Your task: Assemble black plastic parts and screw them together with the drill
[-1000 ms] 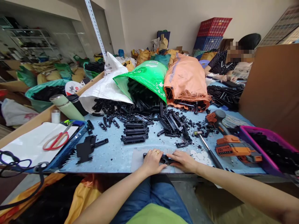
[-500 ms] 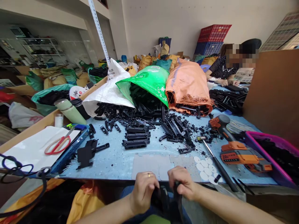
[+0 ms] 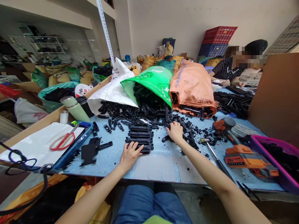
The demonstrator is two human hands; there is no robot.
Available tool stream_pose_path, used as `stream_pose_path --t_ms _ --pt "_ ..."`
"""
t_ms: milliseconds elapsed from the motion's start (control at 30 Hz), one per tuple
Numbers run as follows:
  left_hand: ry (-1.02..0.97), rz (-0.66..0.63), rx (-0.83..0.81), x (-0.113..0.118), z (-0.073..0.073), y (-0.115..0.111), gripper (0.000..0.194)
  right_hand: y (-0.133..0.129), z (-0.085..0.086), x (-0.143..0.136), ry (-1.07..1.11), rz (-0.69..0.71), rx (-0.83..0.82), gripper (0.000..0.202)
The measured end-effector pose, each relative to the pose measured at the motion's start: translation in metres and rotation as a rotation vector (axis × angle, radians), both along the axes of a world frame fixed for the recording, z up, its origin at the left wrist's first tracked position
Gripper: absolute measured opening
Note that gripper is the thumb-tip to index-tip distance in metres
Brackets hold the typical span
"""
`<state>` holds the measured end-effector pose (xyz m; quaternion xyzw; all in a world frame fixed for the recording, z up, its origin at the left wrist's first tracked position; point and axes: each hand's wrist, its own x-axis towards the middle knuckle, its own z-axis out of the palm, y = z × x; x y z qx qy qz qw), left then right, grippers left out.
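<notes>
My left hand [image 3: 131,155] is at the near end of a row of black plastic bars [image 3: 140,134]. Its fingers and thumb close over the left part of the nearest bar [image 3: 146,150], which lies on the table. Farther out, my right hand [image 3: 175,133] reaches into the heap of loose black plastic parts [image 3: 187,127]. Curled fingers there pinch a dark elongated part [image 3: 167,125], partly hidden by the hand. Left of the row lies a flat black bracket with an arm [image 3: 90,151].
Open white [image 3: 109,90], green [image 3: 154,82] and orange [image 3: 193,87] sacks spill black parts. At right are a hammer [image 3: 216,157], a cordless drill [image 3: 243,155] and a pink basket [image 3: 275,143]. Scissors [image 3: 63,141] and a flask [image 3: 74,109] stand left. A co-worker [image 3: 226,70] sits beyond.
Both hands have moved from above my lap out over the table, apart from each other. The dark piece they held is gone from there, and another bar lies at the row's near end.
</notes>
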<state>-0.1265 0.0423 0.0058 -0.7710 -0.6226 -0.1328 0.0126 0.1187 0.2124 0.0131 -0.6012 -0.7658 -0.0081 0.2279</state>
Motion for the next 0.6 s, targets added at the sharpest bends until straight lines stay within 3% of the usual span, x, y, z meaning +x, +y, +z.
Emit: stream_pose_path --t_ms 67,133,267,333,433,500,600 --pt "-0.005 0.02 0.027 0.014 0.008 0.013 0.045 0.017 -0.001 0.006 -0.055 -0.011 -0.052 0.029" --pt "-0.051 -0.007 0.045 0.045 0.016 0.03 0.049 0.023 -0.001 0.006 -0.041 0.005 -0.063 0.027" --pt "-0.14 -0.041 -0.038 0.117 0.021 0.078 0.032 0.017 0.011 0.018 0.006 0.033 -0.069 0.034" --pt "-0.167 -0.016 -0.056 0.138 0.019 0.097 0.02 0.007 0.022 0.033 0.159 0.081 -0.119 0.04" --pt "-0.202 0.033 -0.039 0.14 0.018 0.102 0.014 -0.019 0.032 0.057 0.594 0.14 -0.351 0.053" --pt "-0.321 0.087 0.041 0.128 0.019 0.089 0.016 -0.042 0.033 0.066 0.82 0.176 -0.498 0.058" --pt "-0.682 0.165 0.141 0.109 0.025 0.056 0.02 -0.078 0.026 0.064 1.017 0.292 -0.584 0.048"
